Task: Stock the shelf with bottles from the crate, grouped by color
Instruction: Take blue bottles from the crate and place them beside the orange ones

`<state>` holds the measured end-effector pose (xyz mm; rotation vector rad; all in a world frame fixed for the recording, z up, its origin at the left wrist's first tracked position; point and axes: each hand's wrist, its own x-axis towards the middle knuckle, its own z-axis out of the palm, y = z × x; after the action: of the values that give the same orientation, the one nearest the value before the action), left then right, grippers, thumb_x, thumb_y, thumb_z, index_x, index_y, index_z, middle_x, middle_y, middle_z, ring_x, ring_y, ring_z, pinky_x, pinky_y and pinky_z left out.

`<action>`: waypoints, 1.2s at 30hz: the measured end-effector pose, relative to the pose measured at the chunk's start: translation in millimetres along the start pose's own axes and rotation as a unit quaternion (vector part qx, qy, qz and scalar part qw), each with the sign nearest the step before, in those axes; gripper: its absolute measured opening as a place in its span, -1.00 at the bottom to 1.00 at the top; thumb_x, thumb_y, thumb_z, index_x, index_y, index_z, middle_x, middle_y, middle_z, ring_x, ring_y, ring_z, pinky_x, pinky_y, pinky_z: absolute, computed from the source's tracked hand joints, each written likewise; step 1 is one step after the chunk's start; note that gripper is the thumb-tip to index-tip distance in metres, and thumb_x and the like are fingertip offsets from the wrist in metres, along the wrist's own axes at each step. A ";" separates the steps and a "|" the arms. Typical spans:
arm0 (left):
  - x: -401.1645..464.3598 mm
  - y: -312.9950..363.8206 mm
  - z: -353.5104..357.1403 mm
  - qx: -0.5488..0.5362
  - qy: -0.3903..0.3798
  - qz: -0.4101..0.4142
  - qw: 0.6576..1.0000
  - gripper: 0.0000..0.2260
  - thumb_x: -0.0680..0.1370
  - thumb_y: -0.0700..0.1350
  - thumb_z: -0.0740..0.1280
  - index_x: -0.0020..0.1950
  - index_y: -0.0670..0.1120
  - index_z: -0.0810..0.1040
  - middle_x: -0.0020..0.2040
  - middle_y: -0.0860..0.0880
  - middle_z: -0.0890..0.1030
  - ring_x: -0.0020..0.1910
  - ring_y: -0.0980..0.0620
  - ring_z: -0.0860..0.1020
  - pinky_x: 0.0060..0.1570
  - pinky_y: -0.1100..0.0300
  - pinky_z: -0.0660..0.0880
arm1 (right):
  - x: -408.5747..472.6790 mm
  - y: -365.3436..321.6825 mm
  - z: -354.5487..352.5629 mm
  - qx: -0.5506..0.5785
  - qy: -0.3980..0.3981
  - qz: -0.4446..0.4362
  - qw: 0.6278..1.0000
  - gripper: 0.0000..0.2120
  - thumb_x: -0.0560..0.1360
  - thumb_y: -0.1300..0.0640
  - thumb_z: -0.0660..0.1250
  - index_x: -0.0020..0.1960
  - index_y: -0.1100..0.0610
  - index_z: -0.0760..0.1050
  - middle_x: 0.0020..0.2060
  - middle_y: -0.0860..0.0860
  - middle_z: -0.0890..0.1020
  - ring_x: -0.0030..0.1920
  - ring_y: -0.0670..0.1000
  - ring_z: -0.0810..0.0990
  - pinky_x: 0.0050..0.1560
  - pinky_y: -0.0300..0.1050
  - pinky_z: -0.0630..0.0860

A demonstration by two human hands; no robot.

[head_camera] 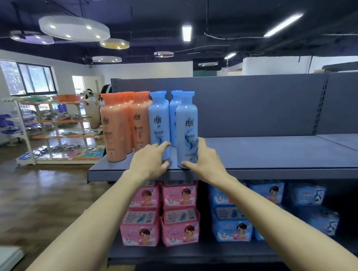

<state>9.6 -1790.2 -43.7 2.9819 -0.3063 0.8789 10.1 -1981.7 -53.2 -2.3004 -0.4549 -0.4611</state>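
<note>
Several orange bottles (115, 126) stand grouped at the left end of the grey top shelf (269, 150). Right of them stand several blue bottles. My left hand (151, 161) grips the base of the front-left blue bottle (159, 119), fingers curled round its lower part. My right hand (204, 160) holds the base of the front-right blue bottle (187, 124), thumb in front, fingers along its right side. Another blue bottle (175, 106) stands behind. The crate is out of view.
The top shelf stretches bare to the right. On the lower shelf sit pink packs (160, 216) and blue packs (233, 220). A white rack with orange shelves (54, 130) stands across the wooden floor at the left.
</note>
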 end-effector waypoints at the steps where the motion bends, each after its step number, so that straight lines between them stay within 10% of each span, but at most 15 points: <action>1: 0.7 -1.5 2.1 -0.003 0.004 0.000 1.000 -0.54 0.55 0.06 0.23 0.44 0.08 0.24 0.11 -0.04 0.56 0.10 -0.09 0.51 -0.12 0.05 0.46 | 0.8 0.5 2.5 0.001 0.002 -0.002 1.000 -0.42 0.43 -0.01 0.50 0.28 0.06 0.24 0.16 0.06 0.58 0.12 0.16 0.56 0.05 0.09 0.54; 14: 12.6 -15.7 10.2 0.003 0.031 0.053 0.998 -0.61 0.55 -0.02 0.20 0.38 0.09 0.34 -0.02 0.02 0.63 0.03 -0.08 0.57 -0.22 0.09 0.38 | 32.9 -8.0 29.1 -0.059 0.010 0.020 0.998 -0.51 0.49 0.02 0.43 0.20 0.15 0.20 -0.01 0.15 0.56 -0.06 0.25 0.54 -0.19 0.01 0.44; 36: 27.3 -39.0 21.5 0.028 0.136 0.131 0.982 -0.73 0.43 -0.05 0.21 0.10 0.05 0.52 -0.35 0.04 0.51 -0.35 -0.03 0.53 -0.51 0.20 0.36 | 76.2 -23.4 54.5 -0.072 0.010 0.096 0.993 -0.56 0.54 0.11 0.39 0.21 0.22 0.18 0.15 0.25 0.53 0.13 0.33 0.52 -0.04 0.06 0.45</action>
<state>51.0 -1758.5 -45.6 2.8597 -0.6853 1.3245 76.5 -1912.6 -41.2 -2.4472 -0.1915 -0.4334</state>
